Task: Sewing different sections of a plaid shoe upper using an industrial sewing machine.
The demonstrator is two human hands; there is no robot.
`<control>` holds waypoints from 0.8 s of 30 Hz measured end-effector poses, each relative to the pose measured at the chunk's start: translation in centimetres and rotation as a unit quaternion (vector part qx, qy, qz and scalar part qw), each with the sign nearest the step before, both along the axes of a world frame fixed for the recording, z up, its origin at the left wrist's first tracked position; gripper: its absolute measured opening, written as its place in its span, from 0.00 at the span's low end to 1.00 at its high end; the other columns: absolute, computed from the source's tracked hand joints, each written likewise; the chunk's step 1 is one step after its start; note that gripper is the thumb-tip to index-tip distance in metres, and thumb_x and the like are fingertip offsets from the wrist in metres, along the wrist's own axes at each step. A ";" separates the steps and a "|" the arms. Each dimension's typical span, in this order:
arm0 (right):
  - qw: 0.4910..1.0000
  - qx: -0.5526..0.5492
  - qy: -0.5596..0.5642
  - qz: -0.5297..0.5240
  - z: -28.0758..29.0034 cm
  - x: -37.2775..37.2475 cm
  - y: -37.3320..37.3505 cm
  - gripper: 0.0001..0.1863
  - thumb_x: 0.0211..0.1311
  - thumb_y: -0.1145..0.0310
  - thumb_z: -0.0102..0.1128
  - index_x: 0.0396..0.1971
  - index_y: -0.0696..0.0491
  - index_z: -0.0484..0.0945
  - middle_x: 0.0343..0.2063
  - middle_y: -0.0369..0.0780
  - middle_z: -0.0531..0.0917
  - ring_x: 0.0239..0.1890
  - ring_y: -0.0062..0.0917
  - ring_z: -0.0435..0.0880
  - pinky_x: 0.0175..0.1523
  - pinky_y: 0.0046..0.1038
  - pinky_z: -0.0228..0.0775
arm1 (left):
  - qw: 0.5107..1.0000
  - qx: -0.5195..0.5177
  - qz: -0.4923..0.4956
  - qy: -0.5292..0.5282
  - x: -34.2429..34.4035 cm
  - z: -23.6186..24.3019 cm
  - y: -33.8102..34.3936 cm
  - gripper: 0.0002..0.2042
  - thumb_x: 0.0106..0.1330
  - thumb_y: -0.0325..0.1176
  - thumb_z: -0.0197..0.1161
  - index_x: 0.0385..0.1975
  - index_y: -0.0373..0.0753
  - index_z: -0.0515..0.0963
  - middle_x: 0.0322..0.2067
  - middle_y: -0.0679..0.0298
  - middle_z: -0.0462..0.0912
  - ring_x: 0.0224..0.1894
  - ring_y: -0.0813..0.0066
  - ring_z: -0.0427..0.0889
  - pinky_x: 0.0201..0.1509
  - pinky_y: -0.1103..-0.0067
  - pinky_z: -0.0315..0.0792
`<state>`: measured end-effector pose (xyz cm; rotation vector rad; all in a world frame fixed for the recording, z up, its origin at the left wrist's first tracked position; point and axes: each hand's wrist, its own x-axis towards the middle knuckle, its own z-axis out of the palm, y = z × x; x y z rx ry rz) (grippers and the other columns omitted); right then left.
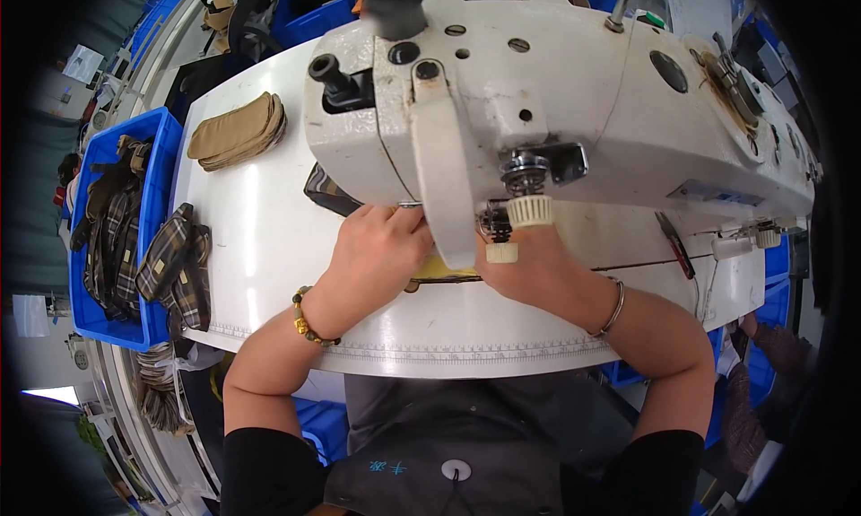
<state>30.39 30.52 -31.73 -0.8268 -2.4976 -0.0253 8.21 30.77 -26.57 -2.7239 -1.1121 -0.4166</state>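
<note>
A white sewing machine (592, 85) spans the upper middle, its metal and cream knobs hanging over the work. My left hand (377, 256) is at the presser area with fingers curled closed on a fabric piece, the fingertips partly hidden. My right hand (534, 269) lies to the right behind the knobs; its fingers are hidden. Between my hands a yellow strip (439, 269) with a dark edge shows on the table. Dark plaid fabric (327, 188) sticks out behind my left hand at the machine's left.
The white table (251, 310) holds stacked tan pieces (233, 130), plaid pieces (170, 265) at the left and red-handled snips (673, 242) at the right. A blue bin (157, 135) of plaid items stands at the left edge. Another person's sleeved arm (744, 417) shows at lower right.
</note>
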 end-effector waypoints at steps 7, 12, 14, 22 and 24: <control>0.998 -0.039 0.045 -0.032 -0.5 -0.3 0.5 0.06 0.45 0.72 0.64 0.16 0.54 0.75 0.17 0.41 0.75 0.19 0.33 0.81 0.24 0.34 0.71 | 0.999 -0.008 -0.023 0.039 -0.4 0.1 0.7 0.09 0.50 0.27 0.67 0.32 0.39 0.84 0.32 0.64 0.84 0.32 0.64 0.84 0.34 0.70 0.79; 0.999 -0.027 0.042 -0.019 0.1 -0.2 0.2 0.05 0.44 0.73 0.63 0.17 0.56 0.76 0.19 0.42 0.76 0.20 0.34 0.82 0.24 0.35 0.73 | 0.998 -0.069 0.000 -0.006 -1.1 0.3 0.5 0.10 0.50 0.32 0.65 0.32 0.39 0.87 0.30 0.67 0.84 0.44 0.68 0.82 0.56 0.69 0.71; 1.000 -0.021 0.015 0.000 0.3 0.1 0.1 0.05 0.44 0.73 0.63 0.17 0.56 0.76 0.19 0.43 0.77 0.20 0.34 0.82 0.24 0.35 0.73 | 0.998 -0.070 0.003 -0.002 -1.2 0.3 0.5 0.10 0.51 0.32 0.65 0.32 0.40 0.87 0.30 0.68 0.84 0.44 0.69 0.82 0.56 0.68 0.71; 0.999 -0.041 0.020 -0.023 0.8 -0.1 -0.1 0.05 0.47 0.72 0.63 0.18 0.57 0.77 0.19 0.42 0.77 0.21 0.34 0.82 0.25 0.35 0.74 | 0.997 -0.070 0.018 0.009 -1.1 0.1 1.1 0.09 0.50 0.28 0.64 0.32 0.41 0.87 0.31 0.66 0.85 0.43 0.66 0.83 0.55 0.66 0.72; 0.998 -0.039 0.022 -0.034 0.9 0.0 0.0 0.05 0.48 0.72 0.62 0.20 0.58 0.78 0.19 0.42 0.77 0.21 0.34 0.83 0.25 0.34 0.74 | 0.998 -0.060 0.014 -0.020 -0.8 0.0 1.3 0.09 0.50 0.29 0.66 0.32 0.41 0.86 0.31 0.65 0.85 0.42 0.65 0.84 0.52 0.66 0.73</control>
